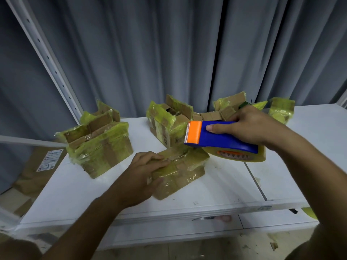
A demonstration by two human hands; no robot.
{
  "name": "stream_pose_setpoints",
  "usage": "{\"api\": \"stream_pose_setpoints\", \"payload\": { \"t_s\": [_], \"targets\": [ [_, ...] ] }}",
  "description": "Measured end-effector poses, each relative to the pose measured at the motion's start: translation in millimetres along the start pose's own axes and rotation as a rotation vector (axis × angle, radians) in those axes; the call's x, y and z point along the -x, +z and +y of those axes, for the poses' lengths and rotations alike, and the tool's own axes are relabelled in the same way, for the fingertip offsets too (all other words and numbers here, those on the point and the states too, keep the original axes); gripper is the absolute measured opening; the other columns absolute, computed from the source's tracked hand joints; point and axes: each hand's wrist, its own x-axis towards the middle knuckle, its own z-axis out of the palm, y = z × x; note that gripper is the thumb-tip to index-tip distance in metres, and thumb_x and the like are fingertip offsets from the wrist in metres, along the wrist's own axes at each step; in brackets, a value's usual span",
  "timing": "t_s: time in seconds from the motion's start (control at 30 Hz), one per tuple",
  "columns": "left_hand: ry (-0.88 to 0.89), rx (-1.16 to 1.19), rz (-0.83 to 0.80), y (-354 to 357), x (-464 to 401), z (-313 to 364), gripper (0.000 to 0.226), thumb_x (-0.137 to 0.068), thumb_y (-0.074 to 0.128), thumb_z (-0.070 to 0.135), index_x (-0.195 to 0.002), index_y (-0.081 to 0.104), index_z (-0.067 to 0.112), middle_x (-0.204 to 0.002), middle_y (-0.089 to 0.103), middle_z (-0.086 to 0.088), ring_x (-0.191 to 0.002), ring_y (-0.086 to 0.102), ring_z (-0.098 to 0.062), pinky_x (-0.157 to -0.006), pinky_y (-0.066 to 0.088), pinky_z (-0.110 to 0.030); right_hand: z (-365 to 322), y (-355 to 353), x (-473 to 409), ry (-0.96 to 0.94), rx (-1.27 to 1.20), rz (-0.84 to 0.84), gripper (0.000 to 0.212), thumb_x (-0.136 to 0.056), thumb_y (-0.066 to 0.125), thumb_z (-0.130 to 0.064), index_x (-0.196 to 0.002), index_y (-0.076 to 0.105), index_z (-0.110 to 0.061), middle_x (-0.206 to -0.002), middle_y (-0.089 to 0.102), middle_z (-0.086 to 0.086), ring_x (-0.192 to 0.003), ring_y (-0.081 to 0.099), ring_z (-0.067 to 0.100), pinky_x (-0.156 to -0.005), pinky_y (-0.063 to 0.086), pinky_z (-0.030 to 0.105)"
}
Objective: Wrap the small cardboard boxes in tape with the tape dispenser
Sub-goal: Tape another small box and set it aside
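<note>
A small cardboard box [185, 171] wrapped in clear tape lies on the white shelf top [216, 190] in front of me. My left hand [144, 173] grips its left end, fingers over the top and thumb against the near side. My right hand [249, 124] holds a blue tape dispenser [223, 137] with an orange blade guard, raised just above the box's far right corner. The yellowish tape roll [240, 156] hangs under the dispenser.
Several taped boxes with open flaps stand around: one at the left [99, 147], one behind the middle [167, 124], more at the back right [279, 109]. Grey curtains hang behind. A white shelf upright [47, 59] slants at the left. Flattened cardboard [43, 166] lies lower left.
</note>
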Motion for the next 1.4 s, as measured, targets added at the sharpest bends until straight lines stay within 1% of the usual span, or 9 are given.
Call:
{"api": "stream_pose_setpoints", "payload": {
  "t_s": [0.07,0.17,0.33,0.47,0.6,0.8,0.97,1.17,1.4],
  "targets": [
    [0.065,0.004,-0.025,-6,-4,-8,0.047,-0.090,0.060,0.038,-0.136,0.056,0.030,-0.134,0.053,0.017,-0.128,0.042,-0.006,-0.107,0.038,-0.024,-7,-3,-2,-0.020,0.074,-0.011,0.064,-0.069,0.062,-0.080,-0.094,0.075,-0.023,-0.084,0.075,-0.001,-0.074,0.071,0.014,-0.067,0.058,0.031],
    [0.104,0.053,-0.087,-8,-10,-16,0.045,-0.093,0.058,0.039,-0.138,0.054,0.029,-0.140,0.052,0.019,-0.135,0.039,-0.001,-0.111,0.035,-0.022,-19,-4,-1,-0.015,0.172,-0.039,0.055,-0.077,0.064,-0.074,-0.082,0.072,-0.020,-0.072,0.069,-0.001,-0.067,0.066,0.012,-0.054,0.042,0.023],
    [0.114,0.098,-0.082,2,-13,-17,0.039,-0.094,0.057,0.038,-0.132,0.061,0.029,-0.142,0.047,0.018,-0.138,0.035,-0.006,-0.111,0.033,-0.022,-32,7,-6,-0.023,0.236,-0.134,0.061,-0.073,0.065,-0.077,-0.082,0.075,-0.017,-0.073,0.070,0.001,-0.071,0.068,0.015,-0.059,0.047,0.025],
    [0.038,0.136,-0.063,2,-14,-14,0.038,-0.089,0.067,0.023,-0.126,0.065,0.030,-0.123,0.042,0.020,-0.124,0.041,-0.009,-0.101,0.034,-0.015,-45,10,-13,-0.030,0.279,-0.158,0.065,-0.070,0.066,-0.079,-0.084,0.077,-0.016,-0.077,0.072,0.003,-0.073,0.069,0.017,-0.063,0.049,0.030],
    [0.007,0.145,-0.067,-1,-14,-11,0.038,-0.087,0.070,0.025,-0.125,0.064,0.033,-0.119,0.048,0.021,-0.120,0.046,-0.009,-0.094,0.041,-0.014,-56,14,-19,-0.055,0.325,-0.145,0.064,-0.072,0.066,-0.078,-0.082,0.074,-0.015,-0.074,0.069,0.002,-0.070,0.067,0.016,-0.061,0.049,0.029],
    [-0.388,0.621,-0.072,-10,-23,1,0.031,-0.089,0.045,0.045,-0.110,0.064,0.033,-0.110,0.067,0.014,-0.109,0.060,-0.005,-0.090,0.050,-0.024,-63,29,-24,-0.081,0.406,-0.166,0.068,-0.069,0.067,-0.080,-0.085,0.069,-0.014,-0.078,0.070,0.004,-0.073,0.067,0.018,-0.070,0.055,0.034],
    [-0.427,0.548,-0.115,-11,-33,6,0.025,-0.103,0.045,0.033,-0.118,0.064,0.028,-0.112,0.066,0.011,-0.108,0.060,-0.005,-0.084,0.047,-0.017,-63,32,-23,-0.092,0.428,-0.165,0.065,-0.072,0.065,-0.080,-0.082,0.069,-0.016,-0.077,0.069,0.003,-0.072,0.067,0.017,-0.068,0.054,0.032],
    [-0.473,0.593,-0.097,-14,-39,12,0.022,-0.101,0.051,0.021,-0.085,0.065,0.028,-0.088,0.064,0.011,-0.085,0.058,-0.002,-0.072,0.045,-0.014,-62,34,-23,-0.091,0.456,-0.136,0.064,-0.070,0.064,-0.083,-0.081,0.060,-0.020,-0.078,0.064,0.000,-0.073,0.062,0.015,-0.068,0.052,0.032],
    [-0.495,0.590,-0.167,-15,-45,22,0.018,-0.102,0.048,0.025,-0.110,0.063,0.029,-0.109,0.063,0.003,-0.101,0.060,-0.007,-0.078,0.051,-0.018,-58,28,-22,-0.079,0.370,-0.140,0.066,-0.071,0.066,-0.080,-0.086,0.072,-0.016,-0.081,0.070,0.002,-0.076,0.068,0.017,-0.076,0.058,0.036]
  ]
}}
